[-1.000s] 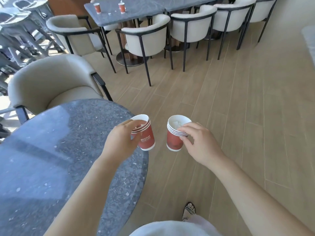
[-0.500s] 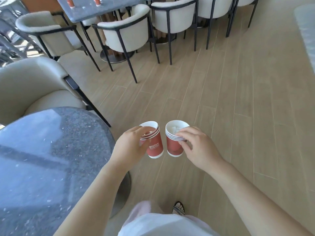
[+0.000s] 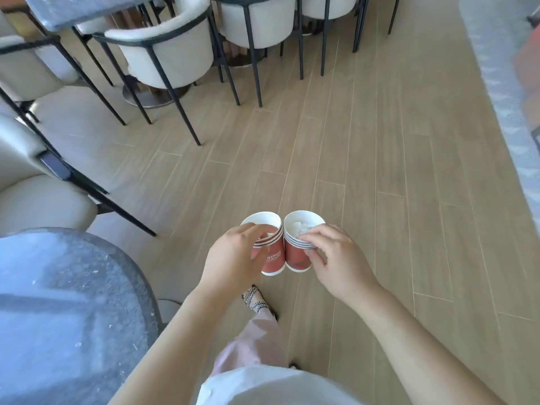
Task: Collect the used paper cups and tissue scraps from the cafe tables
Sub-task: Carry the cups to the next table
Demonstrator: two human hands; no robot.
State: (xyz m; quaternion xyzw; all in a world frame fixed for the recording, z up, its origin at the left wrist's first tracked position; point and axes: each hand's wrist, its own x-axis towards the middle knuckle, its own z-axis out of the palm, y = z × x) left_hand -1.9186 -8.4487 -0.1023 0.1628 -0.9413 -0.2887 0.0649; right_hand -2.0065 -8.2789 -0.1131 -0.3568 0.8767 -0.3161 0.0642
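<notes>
My left hand (image 3: 230, 255) grips a red paper cup stack (image 3: 273, 258) with white rims; its top cup looks empty apart from a pale scrap near my fingers. My right hand (image 3: 336, 258) holds a second red stack of nested cups (image 3: 296, 257) by the rim, and white tissue scraps (image 3: 302, 228) lie inside it. The two stacks touch side by side above the wooden floor, in front of my body.
A round dark stone table (image 3: 67, 311) lies at my lower left. A beige armchair (image 3: 32, 182) stands left of it. Further off, white chairs with black legs (image 3: 172, 54) surround a dark table (image 3: 73, 10). A pale rug (image 3: 502, 83) edges the right side.
The two cup stacks have come together until they touch. The view has shifted away from the round table and tilted down, and the far table's cups have left the frame.
</notes>
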